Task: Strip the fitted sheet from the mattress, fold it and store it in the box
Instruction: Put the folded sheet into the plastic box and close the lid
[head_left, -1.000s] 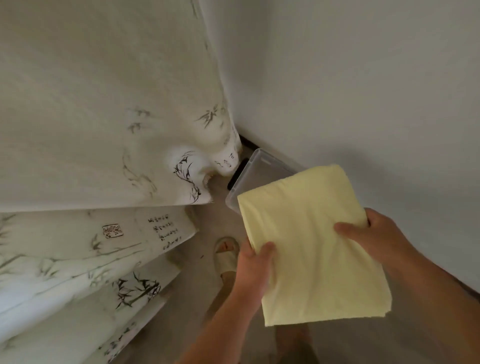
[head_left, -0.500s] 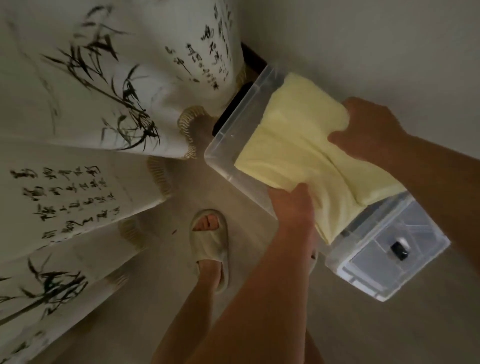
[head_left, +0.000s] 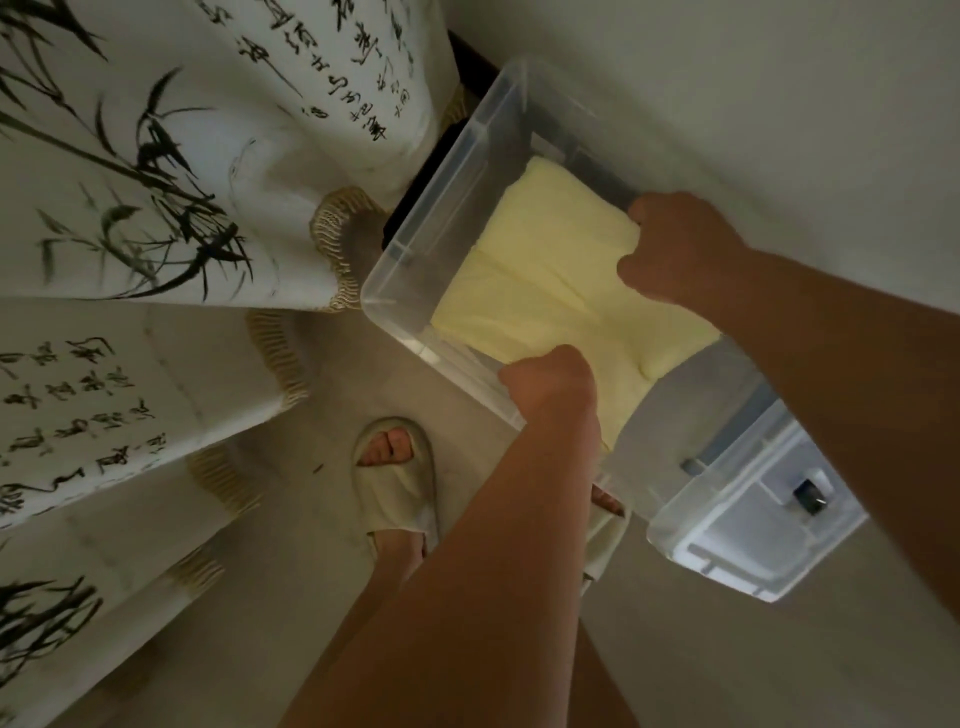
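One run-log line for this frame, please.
step: storing | folded yellow sheet: in clear box | left hand: grips sheet's near edge | right hand: grips its far side | release: not yet

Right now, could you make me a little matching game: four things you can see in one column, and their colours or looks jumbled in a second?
Things:
1 folded sheet
2 box
3 slipper
4 printed cloth

Looks:
A clear plastic
B white with black bamboo ink
C pale yellow
D cream, worn on a foot

Pairs: 1-C, 2-A, 3-D, 4-B.
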